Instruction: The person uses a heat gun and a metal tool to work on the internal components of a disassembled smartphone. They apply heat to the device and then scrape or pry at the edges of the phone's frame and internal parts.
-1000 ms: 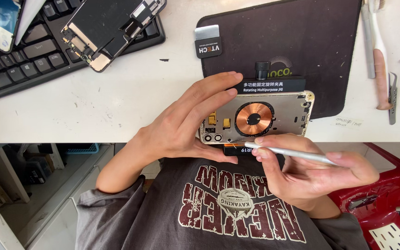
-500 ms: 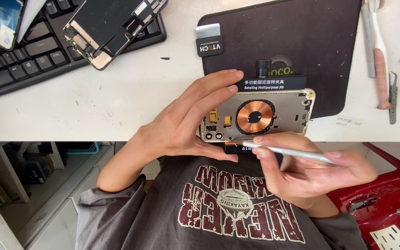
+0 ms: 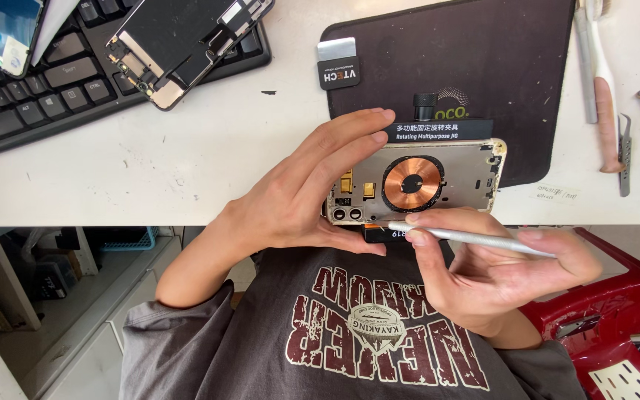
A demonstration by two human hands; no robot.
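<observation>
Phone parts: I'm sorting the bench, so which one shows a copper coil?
The open phone housing held in the left hand; the phone screen assembly on the keyboard shows none.

Bright, even light falls on the white desk (image 3: 187, 163), with soft, faint shadows. Below the desk's edge it turns dim. Focus is sharp, with slight bending at the edges.
</observation>
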